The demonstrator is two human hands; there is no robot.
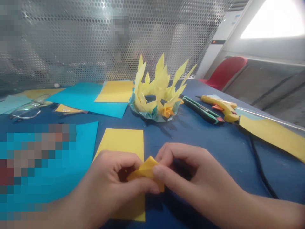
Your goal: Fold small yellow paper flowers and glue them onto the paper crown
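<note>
A blue counter (209, 140) stood before a shiny wall full of little holes. Low in the middle, a small folded yellow paper (145, 171) was pinched between both hands. The left hand (111, 187) and right hand (190, 178) gripped it with their fingers. A yellow sheet (121, 141) lay under them. Behind sat a spiky paper crown (157, 92), with a glue gun (221, 108) to its right.

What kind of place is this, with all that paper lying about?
Probably a craft workbench: coloured paper sheets on a blue table, a glue gun, and a finished spiky paper crown.
</note>
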